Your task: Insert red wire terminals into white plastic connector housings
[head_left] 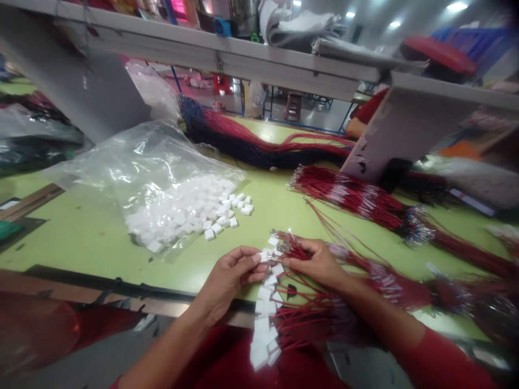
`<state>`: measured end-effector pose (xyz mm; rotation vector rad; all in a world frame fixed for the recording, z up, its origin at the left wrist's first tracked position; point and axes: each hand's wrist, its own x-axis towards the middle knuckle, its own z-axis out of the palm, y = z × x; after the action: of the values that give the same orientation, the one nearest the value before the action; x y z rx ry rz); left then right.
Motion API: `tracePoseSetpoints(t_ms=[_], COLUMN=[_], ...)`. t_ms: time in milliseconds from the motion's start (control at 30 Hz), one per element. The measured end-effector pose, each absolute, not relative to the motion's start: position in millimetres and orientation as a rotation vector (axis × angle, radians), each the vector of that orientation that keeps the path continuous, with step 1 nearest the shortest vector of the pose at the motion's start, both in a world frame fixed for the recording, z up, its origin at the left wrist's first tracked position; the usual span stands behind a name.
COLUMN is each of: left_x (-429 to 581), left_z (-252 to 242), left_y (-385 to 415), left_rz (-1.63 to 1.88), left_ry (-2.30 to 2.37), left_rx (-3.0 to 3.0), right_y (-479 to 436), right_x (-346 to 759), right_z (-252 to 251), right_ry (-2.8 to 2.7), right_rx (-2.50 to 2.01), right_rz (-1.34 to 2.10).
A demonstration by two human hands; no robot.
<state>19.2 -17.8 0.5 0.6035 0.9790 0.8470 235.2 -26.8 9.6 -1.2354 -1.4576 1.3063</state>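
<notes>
White connector (264, 256) sits at the fingertips of the person's left hand (232, 271), just above the near edge of the green tabletop (93, 232); thumb and forefinger are closed on it in a pinch, the remaining fingers loosely curled below; right hand (320, 263) faces it from the other side, thumb and fingers nearly together round a small bunch of red wires (295, 248), their metal ends pointing left; one metal tip meets the connector; whether it is seated inside or only against the opening, I cannot tell.

Directly below the hands, a column of wired connectors (264, 308) overlaps down past the table edge, in front of the person's red clothing; their red leads run rightward, partly beneath the right forearm; small black piece (291, 292) lies among these leads.

Left of centre, a heap of loose connectors (190, 210), mostly within a clear plastic bag (138, 143), a few spilling from its mouth onto the table; right of centre, a tied bundle of red wires (352, 192) lies aslant; behind, a long dark-blue and red hank (251, 150) stretches beneath the shelf (203, 53).
</notes>
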Motion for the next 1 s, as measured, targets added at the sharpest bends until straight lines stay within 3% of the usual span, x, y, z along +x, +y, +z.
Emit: tracePoseSetpoints(t_ms=[733,833,1000], left_x=[35,25,-11], left_z=[-1,-2,-8], left_y=[-34,-23,30], left_rz=[0.816,0.855,1.062], left_ry=[1.026,1.105,1.542], left_rx=[0.773,1.053,2.026], right_y=[-28,-26,-26], right_x=[232,235,238], right_z=[8,9,5], right_ry=[-1.723,-1.629,-1.443], right_rx=[-1.215,-1.207,-1.292], right_rz=[1.140,1.085,1.274])
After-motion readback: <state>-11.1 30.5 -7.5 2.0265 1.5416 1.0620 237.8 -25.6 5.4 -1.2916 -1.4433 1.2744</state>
